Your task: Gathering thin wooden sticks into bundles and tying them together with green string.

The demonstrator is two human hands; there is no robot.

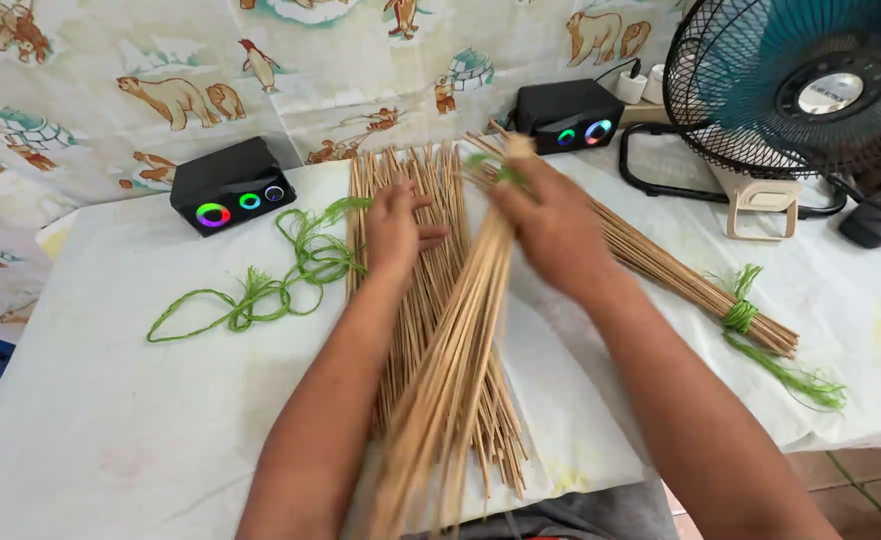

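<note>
Table (pixel 111 420): white cloth covers it, in front of me.
Middle: loose thin sticks (pixel 431 300) spread flat.
Left: green twine (pixel 281 280), black speaker (pixel 231 185).
Right: tied stick bundle (pixel 681 275), second speaker (pixel 571 115), fan (pixel 801 85).

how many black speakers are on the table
2. One speaker sits at the back left, beyond the green string. The other speaker is at the back, behind the right hand, beside the fan. None seem hidden.

Animal-print cloth (pixel 111 60) behind, white table (pixel 111 420), tiled floor (pixel 861 475)
</note>
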